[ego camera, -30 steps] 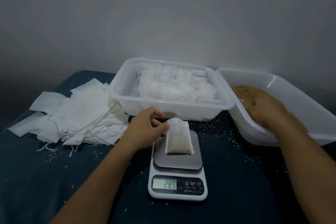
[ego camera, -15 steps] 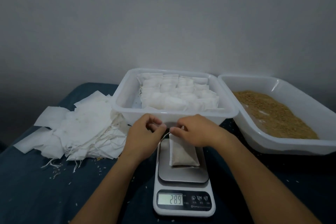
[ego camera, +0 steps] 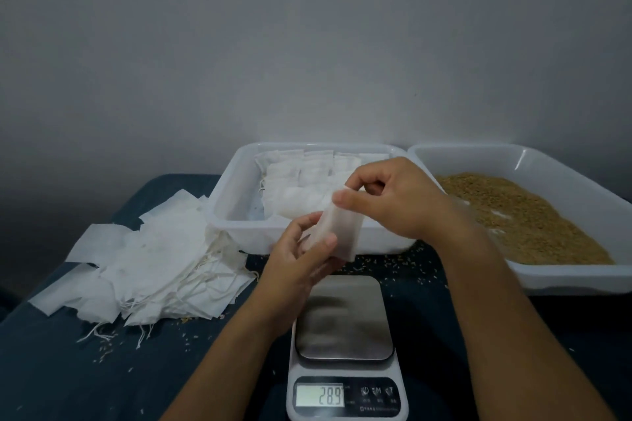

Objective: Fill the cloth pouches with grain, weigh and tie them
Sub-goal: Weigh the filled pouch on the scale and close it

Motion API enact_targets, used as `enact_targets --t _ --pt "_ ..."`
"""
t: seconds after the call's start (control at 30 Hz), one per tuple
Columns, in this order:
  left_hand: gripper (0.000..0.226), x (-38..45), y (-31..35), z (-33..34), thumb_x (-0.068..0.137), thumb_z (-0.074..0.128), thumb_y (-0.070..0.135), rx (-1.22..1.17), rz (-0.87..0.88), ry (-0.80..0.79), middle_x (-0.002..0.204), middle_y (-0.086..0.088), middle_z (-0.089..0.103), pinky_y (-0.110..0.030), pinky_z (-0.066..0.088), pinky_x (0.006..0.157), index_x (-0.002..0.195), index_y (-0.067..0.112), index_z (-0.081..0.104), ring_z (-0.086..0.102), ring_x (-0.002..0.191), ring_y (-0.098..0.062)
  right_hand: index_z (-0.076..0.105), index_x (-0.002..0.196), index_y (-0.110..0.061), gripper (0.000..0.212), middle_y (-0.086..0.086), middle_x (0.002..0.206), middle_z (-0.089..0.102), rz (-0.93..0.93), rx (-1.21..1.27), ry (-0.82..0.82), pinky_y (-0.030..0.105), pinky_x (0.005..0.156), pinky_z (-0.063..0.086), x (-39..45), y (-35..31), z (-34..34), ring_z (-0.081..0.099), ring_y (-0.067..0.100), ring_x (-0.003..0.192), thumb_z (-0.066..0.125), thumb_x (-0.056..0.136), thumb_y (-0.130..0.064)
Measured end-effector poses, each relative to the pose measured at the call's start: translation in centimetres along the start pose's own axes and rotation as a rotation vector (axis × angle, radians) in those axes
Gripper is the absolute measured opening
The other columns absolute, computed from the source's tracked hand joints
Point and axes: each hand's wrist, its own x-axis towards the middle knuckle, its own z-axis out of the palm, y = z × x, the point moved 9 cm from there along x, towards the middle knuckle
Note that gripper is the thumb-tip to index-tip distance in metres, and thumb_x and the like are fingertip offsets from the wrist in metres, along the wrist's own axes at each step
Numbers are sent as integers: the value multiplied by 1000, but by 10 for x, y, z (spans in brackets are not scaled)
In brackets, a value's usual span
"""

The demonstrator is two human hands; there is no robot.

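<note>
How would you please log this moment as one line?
left hand: holds filled white cloth pouch | right hand: pinches pouch top | silver-topped white digital scale: bare platform

A plain, unmarked grey-white wall (ego camera: 307, 44) fills the upper half of the view, with no fixtures or openings visible on it. Lighting is dim and even, darkening towards the lower left corner of the wall, and its source is not in view. Below the wall stands a table covered in a dark blue cloth (ego camera: 68, 369), its far edge meeting the wall line and its left far corner rounded; the floor cannot be seen.
</note>
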Motion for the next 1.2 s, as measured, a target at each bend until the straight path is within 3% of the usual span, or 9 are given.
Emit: enact_targets --t 0.17,0.23,0.37,0.53,0.7,0.8,1.03,1.13,1.2 --pt "38 16 7 29 92 77 24 -26 -6 11 114 -14 77 -31 60 82 123 8 64 75 104 -27 78 78 -29 20 -15 52 36 11 95 172 16 48 29 1 20 -27 31 5 49 82 86 -46" --pt "25 28 9 38 98 71 24 -44 -16 17 117 -14 76 -33 61 85 117 9 67 74 108 -27 80 80 -30 19 -8 61 48 31 168 259 19 54 36 1 34 -44 40 8 56 84 83 -48" --pt "9 57 16 65 103 66 23 -132 -60 17 111 -6 75 -39 62 87 105 15 70 74 108 -23 80 87 -37 12 -13 90 73 89 244 399 23 75 50 -4 63 -74 64 2 78 83 85 -49" --pt "15 90 28 101 99 70 12 -79 -30 -35 107 -8 76 -25 60 81 113 8 68 76 95 -17 82 98 -28 18 -3 96 79 133 368 344 33 78 62 -13 88 -90 75 15 88 71 98 -42" --pt "28 112 29 136 92 74 1 42 -35 -106 121 -23 71 -28 60 88 120 3 67 76 99 -24 83 95 -31 27 -4 94 80 203 366 378 22 67 58 -25 110 -109 76 10 86 63 101 -49" --pt "26 121 27 153 93 74 -1 80 -21 -120 119 -25 71 -28 61 86 118 2 66 76 94 -23 82 94 -25 37 0 90 81 240 339 415 30 69 57 -33 121 -119 79 16 83 60 102 -53" --pt "24 138 13 176 93 72 -3 154 -31 -109 121 -26 68 -29 62 86 116 1 66 73 90 -23 75 87 -29 61 -12 76 72 355 12 606 37 68 54 -52 145 -152 69 17 73 43 90 -81" --pt "23 142 9 189 93 72 -3 196 -24 -107 118 -26 69 -28 63 83 114 2 66 73 87 -23 76 99 -31 62 -14 93 75 403 129 603 42 85 56 -57 156 -154 69 14 94 42 90 -83" --pt "21 144 8 195 93 72 -3 239 -5 -114 114 -24 71 -31 64 85 111 4 66 73 88 -23 76 99 -20 72 3 103 75 447 184 578 52 97 56 -58 162 -152 70 29 102 42 90 -83"
